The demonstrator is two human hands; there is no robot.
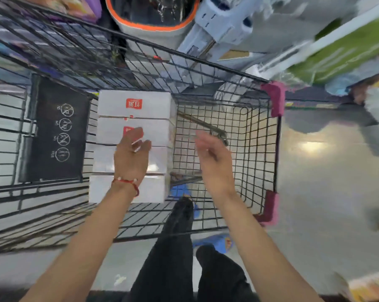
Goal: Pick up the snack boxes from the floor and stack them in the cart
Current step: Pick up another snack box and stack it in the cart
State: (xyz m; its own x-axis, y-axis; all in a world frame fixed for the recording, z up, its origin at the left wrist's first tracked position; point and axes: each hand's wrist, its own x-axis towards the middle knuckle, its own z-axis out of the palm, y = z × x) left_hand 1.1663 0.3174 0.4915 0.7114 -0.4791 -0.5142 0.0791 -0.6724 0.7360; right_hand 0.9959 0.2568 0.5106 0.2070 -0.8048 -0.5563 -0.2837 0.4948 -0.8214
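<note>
Hands: your left hand (130, 153) and right hand (212, 153) are apart, loose-fingered, empty.
Boxes: white cardboard snack boxes (134, 104) sit inside black wire cart (278, 149).

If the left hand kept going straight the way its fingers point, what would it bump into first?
Most likely the white snack boxes lined up in the cart: the left hand hovers over that row, pointing along it. Depth is blurry, so it might pass just above them.

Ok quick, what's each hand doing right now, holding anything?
Left hand: open, fingers loosely curled over the white snack boxes, holding nothing.
Right hand: open, blurred, empty, above the cart beside the boxes.
</note>
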